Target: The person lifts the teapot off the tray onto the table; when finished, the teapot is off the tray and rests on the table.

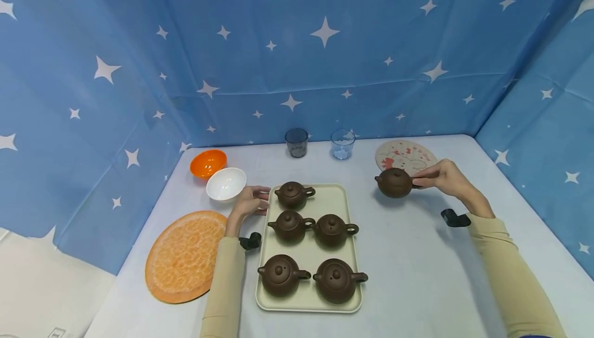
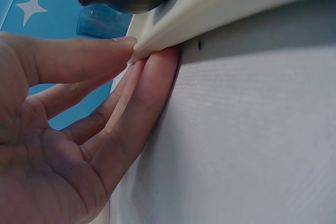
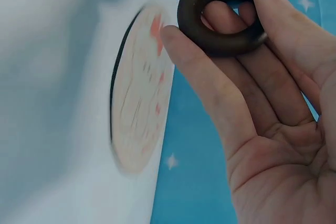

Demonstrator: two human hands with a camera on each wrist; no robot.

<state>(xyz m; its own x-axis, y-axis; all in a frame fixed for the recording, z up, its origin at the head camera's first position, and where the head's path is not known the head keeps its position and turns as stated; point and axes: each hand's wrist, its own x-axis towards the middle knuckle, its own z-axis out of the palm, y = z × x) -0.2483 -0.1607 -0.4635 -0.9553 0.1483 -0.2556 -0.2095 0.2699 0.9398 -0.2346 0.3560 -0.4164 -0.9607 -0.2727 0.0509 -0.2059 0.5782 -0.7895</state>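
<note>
By its ring handle (image 3: 226, 45), my right hand (image 1: 443, 177) grips a dark brown teapot (image 1: 394, 183), spout pointing left. A shadow beneath suggests the pot is off the table. My left hand (image 1: 248, 203) pinches the left rim of a cream tray (image 1: 331, 193), thumb against the rim and a finger under it, as the left wrist view (image 2: 139, 51) shows. On that tray stand several similar lidded teapots (image 1: 291, 226), handles to the right: one at the back, two in the middle, two larger ones (image 1: 336, 280) in front.
A round placemat with red drawings (image 1: 401, 155) lies behind the held teapot. Two glasses (image 1: 342, 145) stand at the back edge. Left of the tray are an orange bowl (image 1: 208, 163), a white bowl (image 1: 226, 184) and a round orange mat (image 1: 185, 255), partly under my left sleeve.
</note>
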